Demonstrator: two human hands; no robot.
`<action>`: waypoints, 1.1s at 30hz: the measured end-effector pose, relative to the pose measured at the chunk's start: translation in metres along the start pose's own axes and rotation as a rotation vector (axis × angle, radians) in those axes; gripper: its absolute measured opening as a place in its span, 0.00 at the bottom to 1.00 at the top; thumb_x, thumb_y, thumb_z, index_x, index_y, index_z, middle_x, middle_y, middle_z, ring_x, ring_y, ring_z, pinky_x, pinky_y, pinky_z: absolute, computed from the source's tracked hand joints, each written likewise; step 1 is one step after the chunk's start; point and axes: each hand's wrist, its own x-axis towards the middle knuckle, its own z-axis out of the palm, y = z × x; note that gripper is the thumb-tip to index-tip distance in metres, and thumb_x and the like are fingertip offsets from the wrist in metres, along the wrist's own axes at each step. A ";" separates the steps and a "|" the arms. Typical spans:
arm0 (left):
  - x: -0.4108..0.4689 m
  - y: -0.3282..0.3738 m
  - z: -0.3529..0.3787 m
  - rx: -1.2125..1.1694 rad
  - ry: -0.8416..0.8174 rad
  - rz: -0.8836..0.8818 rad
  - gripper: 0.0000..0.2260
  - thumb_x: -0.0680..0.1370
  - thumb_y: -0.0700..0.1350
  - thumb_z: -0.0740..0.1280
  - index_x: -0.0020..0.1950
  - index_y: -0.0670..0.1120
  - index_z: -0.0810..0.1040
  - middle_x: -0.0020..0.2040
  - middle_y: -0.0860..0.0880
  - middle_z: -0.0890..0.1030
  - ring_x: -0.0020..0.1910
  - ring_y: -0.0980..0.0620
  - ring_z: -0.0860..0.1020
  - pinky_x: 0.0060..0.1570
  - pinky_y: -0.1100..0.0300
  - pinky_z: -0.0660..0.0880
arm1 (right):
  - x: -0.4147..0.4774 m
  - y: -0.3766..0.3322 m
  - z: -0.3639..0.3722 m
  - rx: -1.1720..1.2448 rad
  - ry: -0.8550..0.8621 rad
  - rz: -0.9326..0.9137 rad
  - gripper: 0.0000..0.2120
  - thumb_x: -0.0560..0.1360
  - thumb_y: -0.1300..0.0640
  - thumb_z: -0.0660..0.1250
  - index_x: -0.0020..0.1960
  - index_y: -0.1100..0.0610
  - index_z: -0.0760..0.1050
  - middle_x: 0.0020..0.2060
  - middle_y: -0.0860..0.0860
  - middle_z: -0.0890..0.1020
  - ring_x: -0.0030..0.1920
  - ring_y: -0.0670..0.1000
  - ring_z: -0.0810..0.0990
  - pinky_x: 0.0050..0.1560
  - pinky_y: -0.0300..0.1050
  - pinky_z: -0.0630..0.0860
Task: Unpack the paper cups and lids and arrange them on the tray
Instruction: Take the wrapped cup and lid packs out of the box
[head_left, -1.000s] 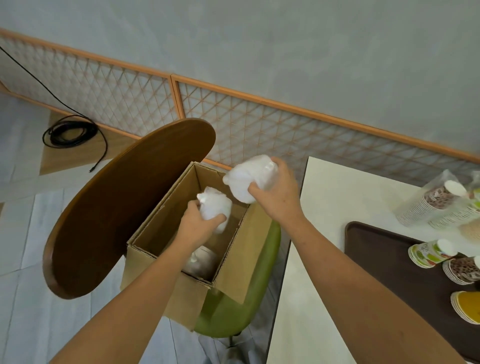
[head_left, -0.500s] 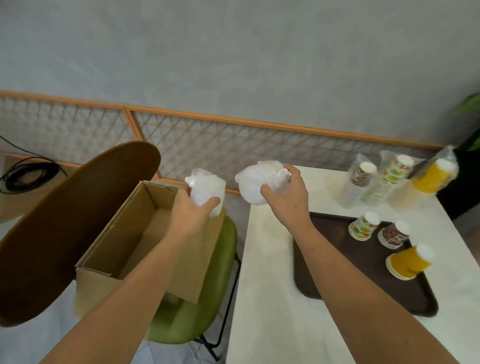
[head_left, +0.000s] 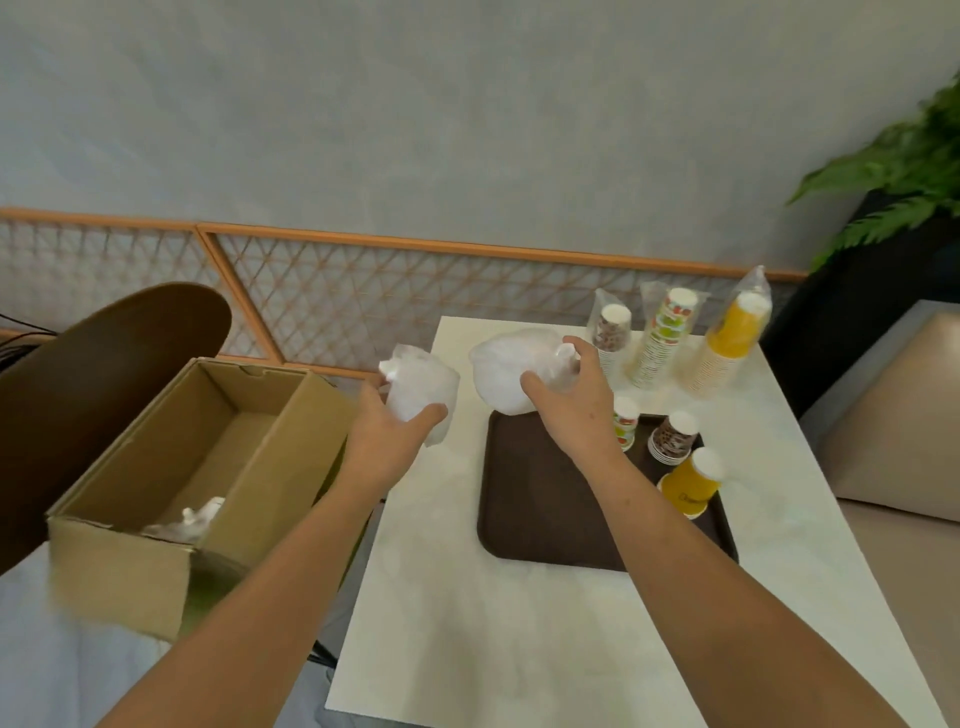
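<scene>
We see through one wide-angle head camera, facing forward and down, close above our left hand (head_left: 387, 441) and right hand (head_left: 571, 410); the counter (head_left: 467, 623) lies beneath them, the wall (head_left: 467, 130) beyond.

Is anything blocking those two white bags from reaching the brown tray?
Nothing visible does. The tray is bare on its left; three cup stacks sit at its right. The right hand holds its bag over the far-left corner.
</scene>
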 end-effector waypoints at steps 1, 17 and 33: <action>-0.004 0.002 0.003 0.012 -0.002 0.001 0.36 0.76 0.50 0.78 0.77 0.47 0.61 0.66 0.51 0.72 0.63 0.48 0.75 0.59 0.49 0.78 | -0.002 0.003 -0.004 0.012 0.004 0.015 0.32 0.74 0.52 0.75 0.75 0.49 0.67 0.61 0.44 0.72 0.62 0.49 0.73 0.63 0.49 0.75; 0.018 0.010 -0.003 0.273 -0.102 0.133 0.34 0.74 0.53 0.78 0.75 0.49 0.66 0.68 0.48 0.72 0.62 0.47 0.75 0.55 0.52 0.79 | -0.025 0.015 -0.005 0.244 0.141 0.229 0.31 0.75 0.51 0.75 0.74 0.47 0.66 0.63 0.45 0.71 0.62 0.50 0.73 0.58 0.46 0.74; 0.111 0.016 0.086 0.446 -0.026 0.032 0.41 0.68 0.55 0.80 0.73 0.50 0.62 0.65 0.45 0.72 0.62 0.43 0.74 0.58 0.43 0.80 | 0.104 0.091 0.003 0.307 0.009 0.439 0.35 0.73 0.47 0.75 0.76 0.47 0.64 0.68 0.48 0.73 0.65 0.55 0.75 0.66 0.60 0.78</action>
